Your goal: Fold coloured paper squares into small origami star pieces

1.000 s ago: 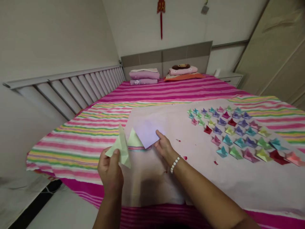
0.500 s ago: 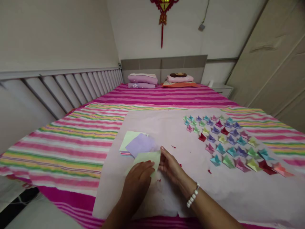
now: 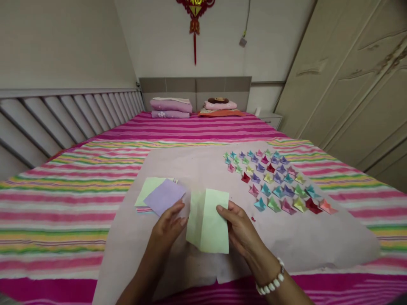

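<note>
A pale green sheet of paper (image 3: 214,222), creased down its length, is held up in front of me. My right hand (image 3: 238,224) pinches its right edge, thumb on the near face. Just off the sheet's left edge is my left hand (image 3: 170,222), its fingers apart and nothing visible in them. Behind that hand a purple square of paper (image 3: 163,195) lies askew on a stack of coloured paper (image 3: 144,192) with light green on top.
Rows of small folded paper boats (image 3: 278,190) in many colours stand on the right of the pale sheet (image 3: 127,245) spread over the striped bed. Folded bedding (image 3: 171,108) is piled by the headboard (image 3: 222,84). A slatted rail (image 3: 79,114) runs along the left.
The green sheet has been lifted off the surface and now shows a crease, held by my right hand. My left hand has come away from it to the left. The view has swung right.
</note>
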The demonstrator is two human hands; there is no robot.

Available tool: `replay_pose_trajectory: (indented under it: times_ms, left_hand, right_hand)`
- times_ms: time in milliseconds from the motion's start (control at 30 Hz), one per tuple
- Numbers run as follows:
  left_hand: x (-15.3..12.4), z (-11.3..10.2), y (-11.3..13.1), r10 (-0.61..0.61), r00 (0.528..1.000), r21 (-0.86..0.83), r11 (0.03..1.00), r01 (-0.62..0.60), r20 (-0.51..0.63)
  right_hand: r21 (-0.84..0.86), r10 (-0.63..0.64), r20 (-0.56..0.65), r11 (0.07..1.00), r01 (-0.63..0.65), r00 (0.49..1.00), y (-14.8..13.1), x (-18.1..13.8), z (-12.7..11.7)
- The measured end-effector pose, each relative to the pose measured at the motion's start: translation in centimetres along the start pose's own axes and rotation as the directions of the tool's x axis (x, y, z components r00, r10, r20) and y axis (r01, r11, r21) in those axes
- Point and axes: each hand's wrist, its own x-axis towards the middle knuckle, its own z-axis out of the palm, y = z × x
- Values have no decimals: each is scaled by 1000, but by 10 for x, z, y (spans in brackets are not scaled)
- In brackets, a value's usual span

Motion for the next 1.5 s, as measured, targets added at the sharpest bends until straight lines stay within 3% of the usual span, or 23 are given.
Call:
replay_pose_trajectory:
  times_ms: [100, 233, 300, 367, 467, 567, 633, 733, 800, 900, 1033, 1167, 1333, 1500]
  left_hand:
    - [-1, 10, -4, -104, 989, -32, 994, 108, 101]
    - [-7, 29, -7, -59, 992, -53, 996, 65, 109]
    - [-9, 36, -4, -40, 981, -127, 990, 65, 192]
    - [-9, 39, -1, -96, 956, -150, 978, 142, 278]
    - [-6, 37, 4, -219, 930, -138, 953, 268, 295]
    - [-2, 35, 8, -294, 918, -241, 902, 359, 266]
    - [0, 34, 12, -314, 912, -319, 864, 391, 265]
    - [3, 35, 19, -284, 917, -381, 844, 378, 282]
    - [3, 35, 23, -266, 908, -377, 844, 382, 325]
    - [3, 37, 24, -272, 889, -348, 846, 404, 369]
    - [5, 39, 24, -297, 909, -382, 835, 396, 293]
    - [11, 37, 29, -281, 921, -416, 829, 374, 269]
    - [16, 36, 38, -246, 931, -460, 816, 349, 269]
    - [12, 38, 42, -234, 922, -452, 817, 359, 309]
  right_hand:
    - [-16, -29, 7, 999, 29, 1000, 1, -3, 2]
    - [-59, -5, 27, 998, 6, 1000, 5, -7, 8]
    - [-92, -4, 33, 996, 7, 999, 4, -9, 11]
    - [-146, -22, 52, 989, 30, 998, 2, -10, 13]
    - [-261, -136, 66, 954, 149, 988, -2, -9, 12]
    - [-415, -342, -57, 862, 290, 938, -3, -7, 5]
    - [-445, -366, -111, 849, 283, 924, 0, -6, 1]
    - [-338, -203, -39, 924, 178, 978, 3, -7, -2]
    - [-302, -152, -4, 942, 144, 988, 2, -9, 0]
    - [-312, -176, -17, 936, 162, 984, -4, -11, 5]
    - [-314, -210, 20, 927, 206, 977, -14, -15, 6]
    - [-454, -246, 168, 840, 296, 955, -17, -21, -3]
    - [-553, -298, 418, 667, 500, 858, -18, -26, -10]
    - [-587, -369, 422, 585, 560, 828, -17, -24, -7]
